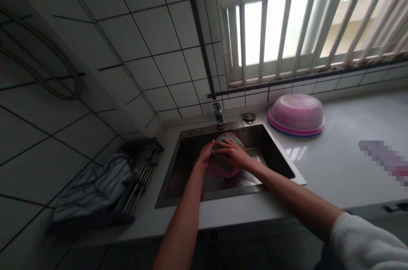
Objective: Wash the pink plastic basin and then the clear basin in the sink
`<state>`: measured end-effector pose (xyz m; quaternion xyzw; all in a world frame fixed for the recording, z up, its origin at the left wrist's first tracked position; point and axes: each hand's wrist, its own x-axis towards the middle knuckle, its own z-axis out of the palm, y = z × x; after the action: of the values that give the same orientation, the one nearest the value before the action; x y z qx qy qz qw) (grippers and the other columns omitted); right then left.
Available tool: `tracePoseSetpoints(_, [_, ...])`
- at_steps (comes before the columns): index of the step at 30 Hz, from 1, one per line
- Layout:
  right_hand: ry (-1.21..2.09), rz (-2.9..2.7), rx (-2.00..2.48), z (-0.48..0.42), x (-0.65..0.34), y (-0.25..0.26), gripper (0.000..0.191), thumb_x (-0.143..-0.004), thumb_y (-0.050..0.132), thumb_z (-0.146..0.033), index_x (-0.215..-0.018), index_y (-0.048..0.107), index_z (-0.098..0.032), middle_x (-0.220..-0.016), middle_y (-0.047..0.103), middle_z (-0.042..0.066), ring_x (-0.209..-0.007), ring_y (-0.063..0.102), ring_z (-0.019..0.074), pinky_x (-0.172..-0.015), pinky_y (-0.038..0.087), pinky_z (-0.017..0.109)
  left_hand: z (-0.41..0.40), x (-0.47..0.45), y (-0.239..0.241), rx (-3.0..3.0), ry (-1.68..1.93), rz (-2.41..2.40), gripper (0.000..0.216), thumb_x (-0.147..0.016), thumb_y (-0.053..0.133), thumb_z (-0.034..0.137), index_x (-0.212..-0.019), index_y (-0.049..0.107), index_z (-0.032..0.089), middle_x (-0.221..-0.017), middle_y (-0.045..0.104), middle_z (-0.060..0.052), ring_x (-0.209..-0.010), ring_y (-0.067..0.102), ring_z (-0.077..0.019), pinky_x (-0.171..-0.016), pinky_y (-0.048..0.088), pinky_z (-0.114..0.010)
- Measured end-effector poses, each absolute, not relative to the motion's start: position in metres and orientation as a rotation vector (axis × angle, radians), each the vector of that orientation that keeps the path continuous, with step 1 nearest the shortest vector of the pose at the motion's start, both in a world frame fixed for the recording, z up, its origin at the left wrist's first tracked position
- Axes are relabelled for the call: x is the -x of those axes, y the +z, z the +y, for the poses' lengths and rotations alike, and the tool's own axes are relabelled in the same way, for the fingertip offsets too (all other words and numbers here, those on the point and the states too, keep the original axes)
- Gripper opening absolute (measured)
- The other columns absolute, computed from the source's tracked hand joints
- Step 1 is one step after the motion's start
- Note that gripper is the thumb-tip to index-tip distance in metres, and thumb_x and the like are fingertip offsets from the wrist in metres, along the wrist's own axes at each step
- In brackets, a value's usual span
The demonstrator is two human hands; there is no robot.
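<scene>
A pink basin [219,172] is tilted up inside the steel sink [277,161], below the faucet [218,113]. My left hand [207,153] grips the basin at its left side, with the fingertips partly hidden. Against the basin lies a greenish cloth [222,162]. My right hand [234,154] holds this cloth against the basin, its fingers spread over it. The sink's drain is partly covered by the basin.
An upturned pink colander [296,113] rests on a blue-rimmed piece right of the sink. Left of it stands a dark rack [140,185] with a striped cloth [98,187]. A round metal stopper [249,116] sits behind the sink, below the barred window [287,28].
</scene>
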<state>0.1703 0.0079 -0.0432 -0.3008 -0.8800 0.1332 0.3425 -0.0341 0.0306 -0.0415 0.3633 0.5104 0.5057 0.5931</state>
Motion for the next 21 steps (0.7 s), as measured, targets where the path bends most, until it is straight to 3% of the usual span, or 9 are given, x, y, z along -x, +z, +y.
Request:
tracePoseSetpoints(3, [0.33,-2.355,0.655,0.002,-0.165,-0.037,0.052,-0.097,0.07,-0.02,-0.147,0.07,-0.034,-0.161,0.059,0.005,-0.159,0.042,0.0325,-0.133,0.031,0.06,0.029,0.036,-0.041,-0.832,1.135,1.21,0.048,-0.082,0.087,0.057,-0.103,0.082,0.014,-0.092,0.083,-0.008,-0.086,0.076,-0.0231,-0.084,0.056,-0.033])
tracePoseSetpoints(7, [0.457,-2.065,0.886,0.026,-0.193,-0.039,0.051,-0.102,0.068,-0.031,-0.152,0.065,-0.023,-0.154,0.065,0.013,-0.147,0.057,0.0315,-0.125,0.045,0.055,0.029,0.032,-0.04,-0.819,1.128,1.136,0.042,-0.088,0.083,0.054,-0.1,0.081,0.014,-0.09,0.082,-0.008,-0.08,0.074,-0.0211,-0.084,0.056,-0.033])
tracePoseSetpoints(10, [0.531,-1.927,0.994,0.037,-0.205,-0.043,0.043,-0.107,0.058,-0.03,-0.148,0.067,-0.02,-0.149,0.069,0.013,-0.138,0.065,0.0289,-0.12,0.05,0.048,0.03,0.03,-0.039,-0.817,1.152,1.11,0.038,-0.09,0.083,0.051,-0.095,0.08,0.013,-0.089,0.082,-0.008,-0.08,0.073,-0.0203,-0.085,0.054,-0.033])
tracePoseSetpoints(15, [0.337,-2.237,0.826,0.008,-0.175,-0.036,0.043,-0.106,0.061,-0.027,-0.148,0.068,-0.024,-0.158,0.062,0.012,-0.153,0.05,0.0332,-0.128,0.039,0.058,0.031,0.032,-0.041,-0.79,1.17,1.153,0.038,-0.084,0.088,0.049,-0.095,0.08,0.014,-0.088,0.082,-0.007,-0.079,0.072,-0.0197,-0.082,0.053,-0.031])
tracePoseSetpoints(18, [0.231,-2.423,0.629,-0.008,-0.159,-0.025,0.036,-0.103,0.066,-0.023,-0.137,0.076,-0.03,-0.154,0.066,0.008,-0.153,0.049,0.0318,-0.131,0.034,0.06,0.031,0.033,-0.042,-0.801,1.129,1.169,0.039,-0.083,0.088,0.051,-0.095,0.08,0.014,-0.091,0.082,-0.007,-0.081,0.073,-0.0206,-0.081,0.054,-0.031])
tracePoseSetpoints(21, [0.254,-2.382,0.624,-0.001,-0.166,-0.023,0.038,-0.103,0.066,-0.023,-0.139,0.076,-0.03,-0.154,0.065,0.007,-0.151,0.052,0.0299,-0.131,0.036,0.057,0.031,0.033,-0.043,-0.807,1.124,1.135,0.04,-0.085,0.086,0.051,-0.1,0.081,0.014,-0.093,0.082,-0.008,-0.084,0.074,-0.0215,-0.083,0.055,-0.032])
